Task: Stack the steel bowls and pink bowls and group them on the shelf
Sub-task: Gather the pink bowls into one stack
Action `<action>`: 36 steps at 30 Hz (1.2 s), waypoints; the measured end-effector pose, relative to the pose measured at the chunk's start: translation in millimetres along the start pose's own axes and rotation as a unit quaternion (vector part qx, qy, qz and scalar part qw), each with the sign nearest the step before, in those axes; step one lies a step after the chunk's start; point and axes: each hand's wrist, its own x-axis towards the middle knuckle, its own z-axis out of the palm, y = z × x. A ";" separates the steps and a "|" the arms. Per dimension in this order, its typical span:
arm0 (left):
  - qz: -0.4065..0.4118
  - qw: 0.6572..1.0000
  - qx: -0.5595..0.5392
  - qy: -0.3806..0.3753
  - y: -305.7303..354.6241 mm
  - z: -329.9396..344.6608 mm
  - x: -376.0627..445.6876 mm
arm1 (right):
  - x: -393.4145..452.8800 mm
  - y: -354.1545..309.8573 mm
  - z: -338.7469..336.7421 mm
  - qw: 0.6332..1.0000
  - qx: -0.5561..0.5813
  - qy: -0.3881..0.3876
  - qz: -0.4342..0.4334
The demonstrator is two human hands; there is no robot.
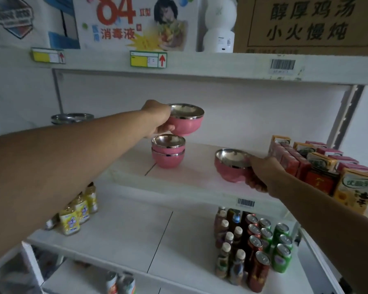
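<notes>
My left hand (157, 118) grips a pink bowl with a steel lining (187, 122) by its left rim and holds it in the air just above a stack of two pink bowls (168, 152) on the middle shelf (191, 179). My right hand (261, 175) holds another pink bowl (232, 166) by its right side, low over the shelf near its front edge. A stack of steel bowls (72, 118) stands at the far left of the same shelf, partly hidden behind my left arm.
Drink cartons (319, 166) crowd the right end of the middle shelf. The shelf below carries yellow bottles (77, 211) at left and cans and bottles (255, 245) at right. Boxes (306, 24) and a white bottle (220, 24) sit on the top shelf.
</notes>
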 end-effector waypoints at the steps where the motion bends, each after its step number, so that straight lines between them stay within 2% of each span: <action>1: -0.003 1.000 0.003 0.008 -0.9 -10.9 2.0 | -1.2 -5.3 2.9 1.000 0.007 -0.003 0.001; 7: -0.018 0.999 0.003 0.033 -23.4 -40.1 20.6 | 8.0 -34.1 21.4 0.999 0.019 -0.027 -0.026; 16: -0.042 0.996 0.055 0.058 -50.1 -13.5 44.4 | 38.2 -70.6 26.5 0.995 0.031 -0.066 -0.073; 22: -0.003 0.984 0.171 0.056 -67.0 5.8 47.1 | 54.3 -92.9 33.4 0.991 0.048 -0.086 -0.094; 27: 0.053 0.956 0.281 0.069 -77.5 0.9 43.6 | 62.1 -117.6 48.2 0.986 0.063 -0.107 -0.108; 32: 0.045 0.972 0.208 0.101 -81.2 -22.9 41.9 | 64.0 -145.3 71.9 0.978 0.078 -0.149 -0.120; 36: 0.015 0.974 0.201 0.099 -95.7 -55.0 33.1 | 64.1 -163.8 99.0 0.974 0.050 -0.172 -0.137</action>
